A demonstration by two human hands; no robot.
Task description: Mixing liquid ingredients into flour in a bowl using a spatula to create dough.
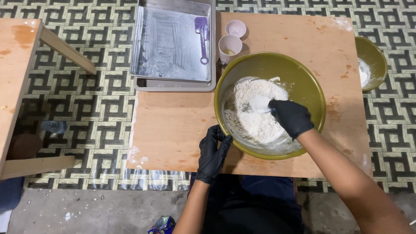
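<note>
A large olive-green bowl (pixel 303 82) sits on a low wooden table (pixel 173 125) and holds a heap of white flour (pixel 260 117). My right hand (pixel 291 117), in a black glove, is inside the bowl, closed on a small white scoop or spoon (pixel 259 103) that is dug into the flour. My left hand (pixel 213 152), also black-gloved, rests against the bowl's near-left rim, fingers curled on the edge.
A metal baking tray (pixel 173 43) with a purple spatula (pixel 202 34) lies at the table's far left. Two small pale cups (pixel 230 45) stand beside it. A second green bowl (pixel 372 60) with some flour sits right of the table. Another wooden table (pixel 17 78) is at left, on patterned floor matting.
</note>
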